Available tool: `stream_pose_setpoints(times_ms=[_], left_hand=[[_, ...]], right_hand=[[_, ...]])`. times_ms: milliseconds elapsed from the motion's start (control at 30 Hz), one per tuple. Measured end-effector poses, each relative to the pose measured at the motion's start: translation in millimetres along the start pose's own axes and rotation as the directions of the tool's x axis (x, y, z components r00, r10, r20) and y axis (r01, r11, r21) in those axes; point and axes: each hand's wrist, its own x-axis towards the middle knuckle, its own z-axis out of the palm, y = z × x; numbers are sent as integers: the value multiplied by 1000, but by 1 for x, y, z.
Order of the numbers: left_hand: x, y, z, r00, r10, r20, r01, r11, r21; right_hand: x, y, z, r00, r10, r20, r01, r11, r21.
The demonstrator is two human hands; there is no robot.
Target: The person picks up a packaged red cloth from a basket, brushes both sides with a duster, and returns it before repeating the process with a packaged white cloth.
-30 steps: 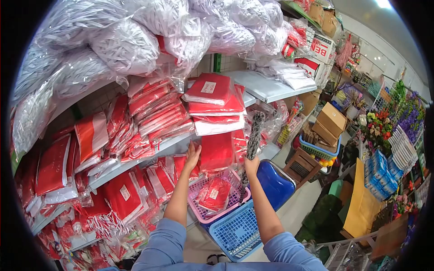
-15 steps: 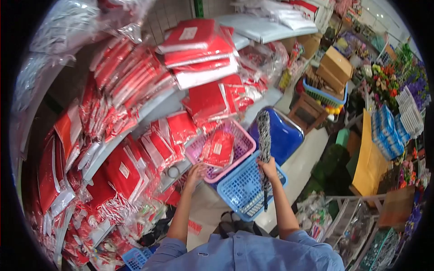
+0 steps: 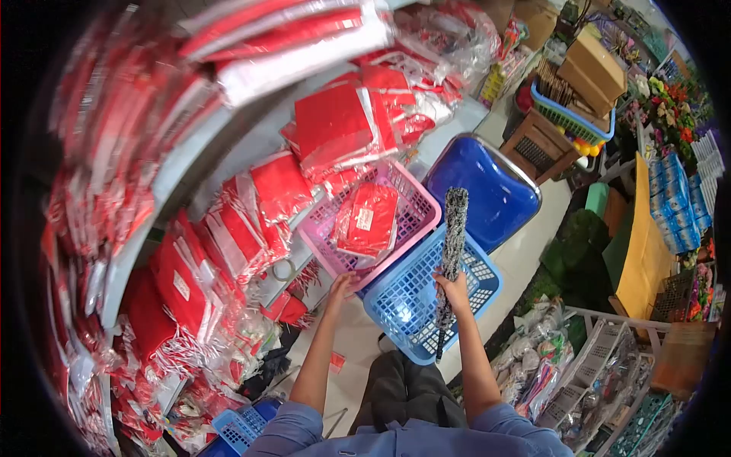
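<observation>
My right hand (image 3: 454, 292) is wrapped round a fluffy black-and-white duster (image 3: 455, 221), which stands nearly upright in view above a blue plastic basket (image 3: 392, 293). At the near corner of a pink plastic basket (image 3: 320, 242), my left hand (image 3: 344, 285) has its fingers closed on the rim. Inside the pink basket lies a red packet (image 3: 373, 217) in clear wrapping with a small white label. The two baskets stand side by side, edges touching or overlapping. Part of the blue basket is hidden behind my right hand and the duster.
A shiny blue stool seat (image 3: 483, 190) stands beyond the baskets. Shelves on the left carry stacks of red wrapped packets (image 3: 335, 126). Boxes (image 3: 594, 65) and a wooden stool-like piece (image 3: 539, 146) stand at the back right. A white rack (image 3: 598, 365) with bagged goods is close on my right.
My view has shifted downward and toward the baskets, blurring the upper left shelves. My left fingers have closed on the pink basket's rim. My right hand still holds the duster.
</observation>
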Motion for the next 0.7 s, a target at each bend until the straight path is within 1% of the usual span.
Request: stream_pose_setpoints(times_ms=[33, 67, 200, 267, 333, 400, 433, 467, 567, 633, 667, 700], left_hand=[[12, -15, 0, 1000, -6, -9, 6, 1000, 16], [23, -24, 4, 1000, -12, -19, 13, 999, 29], [90, -67, 3, 996, -43, -78, 45, 999, 27], [121, -72, 5, 995, 3, -101, -21, 983, -181], [152, -67, -1, 985, 5, -175, -20, 996, -85], [189, -77, -12, 979, 56, -197, -53, 998, 23], [206, -84, -10, 928, 173, -331, -122, 978, 170], [220, -91, -8, 848, 301, -436, -165, 932, 324], [255, -112, -20, 721, 529, -448, -209, 782, 586], [250, -102, 0, 612, 631, -477, 34, 581, 813], [246, -93, 9, 557, 688, -465, 166, 456, 874], [244, -90, 11, 612, 625, -484, 164, 499, 851]], right_hand=[[5, 15, -2, 1000, 28, 13, -28, 1000, -1], [12, 34, -3, 1000, 15, 12, -15, 1000, 23], [22, 69, -4, 988, 157, -7, -157, 988, 7], [28, 89, -5, 986, 167, 10, -168, 985, 51], [33, 105, -6, 989, 147, 2, -147, 986, 72], [34, 108, -6, 984, 176, 13, -176, 981, 78], [36, 108, -5, 982, 186, 20, -187, 979, 82], [37, 108, -4, 983, 182, 21, -183, 980, 81], [38, 105, -3, 978, 210, 17, -210, 970, 125], [38, 104, -3, 978, 205, 27, -206, 973, 101], [37, 102, -4, 978, 205, 33, -207, 974, 89], [37, 101, -4, 978, 205, 39, -207, 975, 76]])
